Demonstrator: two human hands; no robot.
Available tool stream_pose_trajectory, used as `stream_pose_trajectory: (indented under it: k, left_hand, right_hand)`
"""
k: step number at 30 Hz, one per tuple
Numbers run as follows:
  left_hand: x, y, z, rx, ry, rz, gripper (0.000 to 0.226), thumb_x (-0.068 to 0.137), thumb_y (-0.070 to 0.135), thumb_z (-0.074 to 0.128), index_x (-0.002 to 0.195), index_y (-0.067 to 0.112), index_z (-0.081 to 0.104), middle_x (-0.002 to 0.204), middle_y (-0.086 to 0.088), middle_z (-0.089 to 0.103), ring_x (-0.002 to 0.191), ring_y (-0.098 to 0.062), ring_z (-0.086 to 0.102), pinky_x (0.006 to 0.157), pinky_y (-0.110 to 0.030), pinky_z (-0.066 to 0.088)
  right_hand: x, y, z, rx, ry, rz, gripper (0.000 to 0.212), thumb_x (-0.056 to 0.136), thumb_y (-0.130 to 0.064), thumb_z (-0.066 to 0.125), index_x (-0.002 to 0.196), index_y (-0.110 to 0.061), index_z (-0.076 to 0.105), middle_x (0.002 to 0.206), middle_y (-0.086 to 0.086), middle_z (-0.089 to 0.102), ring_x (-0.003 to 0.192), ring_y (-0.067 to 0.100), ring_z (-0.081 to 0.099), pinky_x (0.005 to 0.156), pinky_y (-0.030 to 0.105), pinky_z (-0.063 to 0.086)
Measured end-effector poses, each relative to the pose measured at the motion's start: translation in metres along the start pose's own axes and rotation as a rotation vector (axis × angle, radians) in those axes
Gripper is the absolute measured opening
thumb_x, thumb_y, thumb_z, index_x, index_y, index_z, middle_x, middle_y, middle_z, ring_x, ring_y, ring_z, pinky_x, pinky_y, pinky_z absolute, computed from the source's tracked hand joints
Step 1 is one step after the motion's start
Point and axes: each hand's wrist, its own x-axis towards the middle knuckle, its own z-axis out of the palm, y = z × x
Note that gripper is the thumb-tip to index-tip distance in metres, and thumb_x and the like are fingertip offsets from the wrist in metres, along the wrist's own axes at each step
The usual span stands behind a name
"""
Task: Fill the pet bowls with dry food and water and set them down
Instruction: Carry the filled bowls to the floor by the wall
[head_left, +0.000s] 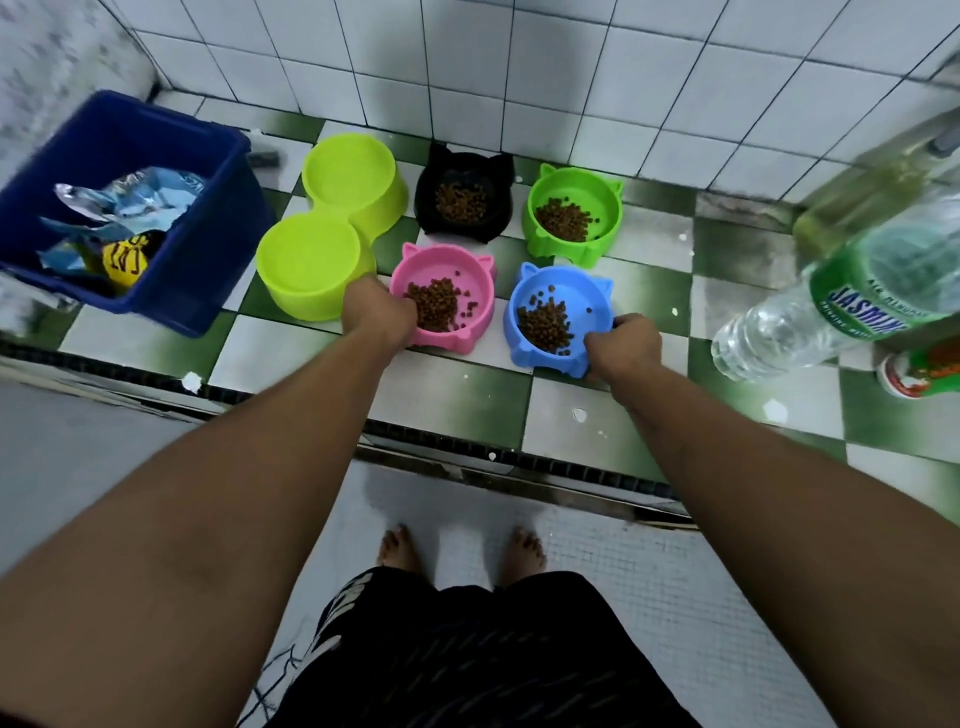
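Two arms reach straight out and down from me, one to each bowl in the near row. My left hand (376, 312) is curled over the left rim of the pink bowl (475, 283), fingers tucked inside the edge, pinching the rim. My right hand (621, 345) is curled the same way round the near right rim of the blue bowl (582, 293). Both bowls sit on the green-and-white checked floor (457, 400) just beside each other, each with a heap of brown kibble (431, 306) inside.

Behind them stand a black bowl (498, 176) and a green bowl (602, 202), both with kibble too. The lime double bowl (306, 265) is just left of my left hand; I cannot tell whether it holds water. Further left is a blue crate (197, 280) with crumpled food bags (124, 208). A clear water bottle (810, 312) with a green label stands tilted in view at the right, well apart from my right hand.
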Motion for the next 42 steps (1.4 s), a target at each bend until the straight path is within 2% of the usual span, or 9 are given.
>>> stream_pose_trajectory:
  k: [7,10,13,16,20,26,32,37,42]
  left_hand:
    - [-0.009,-0.001,-0.005,-0.123,-0.01,-0.02,0.023,0.094,0.025,0.066,0.101,0.01,0.049,0.098,-0.013,0.058,0.078,-0.038,0.069,0.062,-0.048,0.063]
    - [-0.018,-0.004,-0.004,-0.17,-0.016,-0.043,0.024,0.093,0.025,0.068,0.102,0.011,0.05,0.097,-0.013,0.06,0.079,-0.037,0.069,0.063,-0.051,0.063]
    - [-0.028,-0.006,-0.001,-0.225,0.0,-0.074,0.025,0.091,0.026,0.069,0.103,0.012,0.052,0.1,-0.015,0.063,0.084,-0.037,0.069,0.064,-0.05,0.063]
    - [-0.036,-0.004,-0.004,-0.345,-0.03,-0.105,0.023,0.094,0.02,0.067,0.114,0.015,0.057,0.111,-0.014,0.063,0.085,-0.035,0.069,0.048,-0.04,0.06]
    - [-0.043,-0.008,-0.014,-0.44,-0.031,-0.121,0.045,0.096,0.019,0.066,0.141,0.017,0.057,0.125,-0.016,0.065,0.083,-0.037,0.073,0.056,-0.047,0.063]
    - [-0.065,-0.026,-0.053,-0.497,0.026,-0.155,0.046,0.097,0.021,0.068,0.142,0.017,0.058,0.111,-0.016,0.072,0.07,-0.03,0.077,0.055,-0.045,0.064]
    - [-0.086,-0.076,-0.107,-0.634,0.133,-0.247,0.039,0.1,0.02,0.064,0.138,0.015,0.061,0.093,-0.019,0.075,0.064,-0.033,0.076,0.057,-0.046,0.064]
    - [-0.109,-0.145,-0.153,-0.738,0.283,-0.344,0.029,0.099,0.02,0.061,0.127,0.013,0.067,0.085,-0.015,0.073,0.06,-0.031,0.075,0.064,-0.049,0.065]
    - [-0.13,-0.236,-0.211,-0.802,0.391,-0.418,0.032,0.098,0.013,0.058,0.129,0.01,0.065,0.092,-0.02,0.074,0.058,-0.031,0.074,0.06,-0.047,0.064]
  right_hand:
    - [0.002,0.005,-0.012,0.068,0.014,0.044,0.039,0.068,-0.024,0.065,0.105,-0.011,0.066,0.099,0.013,0.07,0.084,0.036,0.07,0.077,0.049,0.061]
    - [-0.007,-0.004,-0.016,0.072,-0.038,0.02,0.022,0.078,-0.018,0.065,0.098,-0.015,0.057,0.091,0.011,0.067,0.069,0.037,0.071,0.065,0.05,0.062]
    - [-0.01,-0.007,-0.019,0.045,-0.044,-0.012,0.024,0.084,-0.015,0.063,0.107,-0.012,0.059,0.095,0.011,0.066,0.065,0.033,0.069,0.057,0.042,0.061]
    - [-0.01,-0.006,-0.023,0.038,-0.057,-0.064,0.028,0.085,-0.015,0.062,0.113,-0.013,0.056,0.1,0.011,0.064,0.063,0.029,0.067,0.048,0.035,0.056]
    - [-0.012,-0.012,-0.029,0.099,-0.12,-0.102,0.03,0.086,-0.015,0.064,0.114,-0.015,0.052,0.106,0.016,0.062,0.074,0.037,0.07,0.056,0.051,0.061]
    - [-0.019,-0.042,-0.028,0.136,-0.22,-0.151,0.042,0.088,-0.014,0.063,0.129,-0.014,0.053,0.114,0.019,0.062,0.067,0.035,0.07,0.04,0.034,0.056]
    - [-0.056,-0.09,0.01,0.135,-0.387,-0.292,0.048,0.09,-0.014,0.064,0.136,-0.006,0.051,0.118,0.016,0.06,0.067,0.032,0.069,0.058,0.052,0.061]
    - [-0.113,-0.127,0.058,0.156,-0.534,-0.322,0.042,0.091,-0.011,0.063,0.131,-0.006,0.053,0.103,0.017,0.062,0.069,0.026,0.067,0.05,0.045,0.06]
    - [-0.191,-0.154,0.117,0.138,-0.63,-0.407,0.034,0.09,-0.01,0.063,0.122,0.0,0.057,0.087,0.008,0.062,0.071,0.025,0.067,0.055,0.049,0.061]
